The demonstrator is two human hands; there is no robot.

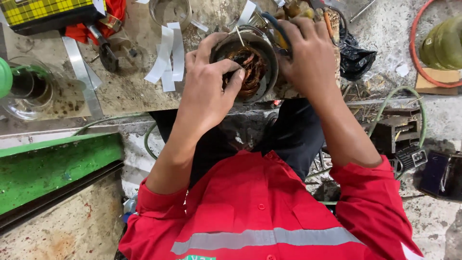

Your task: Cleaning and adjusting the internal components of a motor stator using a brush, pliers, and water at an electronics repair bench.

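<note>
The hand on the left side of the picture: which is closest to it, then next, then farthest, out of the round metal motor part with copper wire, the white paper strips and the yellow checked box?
From the left hand:
1. Round metal motor part with copper wire, touched by its fingers.
2. White paper strips, beside it on the bench.
3. Yellow checked box, far top-left corner.

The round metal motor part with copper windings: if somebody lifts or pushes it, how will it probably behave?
The motor part probably feels heavy for its size: metal ring packed with copper. Round, so it may roll if tipped. Both the left hand and right hand steady it.
</note>
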